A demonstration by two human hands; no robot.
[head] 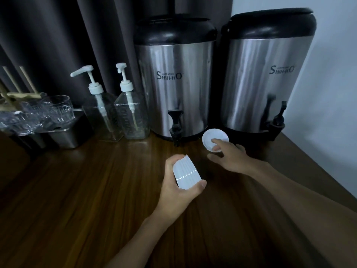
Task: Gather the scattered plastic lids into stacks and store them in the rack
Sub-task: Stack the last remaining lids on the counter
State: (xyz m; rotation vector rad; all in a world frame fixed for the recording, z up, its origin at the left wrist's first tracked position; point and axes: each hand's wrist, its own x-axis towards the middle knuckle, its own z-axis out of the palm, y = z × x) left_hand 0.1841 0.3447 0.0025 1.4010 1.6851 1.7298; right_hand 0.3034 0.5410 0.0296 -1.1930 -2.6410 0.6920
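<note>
My left hand [176, 185] grips a stack of several white plastic lids [185, 174] lying on its side above the middle of the wooden table. A single white lid [211, 138] lies on the table between the two steel dispensers. My right hand [229, 154] reaches to it, fingertips resting on the lid's near edge and thumb spread out below it. No rack for the lids is in view.
Two steel drink dispensers with black lids and taps, one at centre [174, 84] and one on the right [267, 74], stand at the back. Two clear pump bottles [119, 109] stand left of them. A steel tray with glass cups [48, 113] sits far left. Dark curtain behind.
</note>
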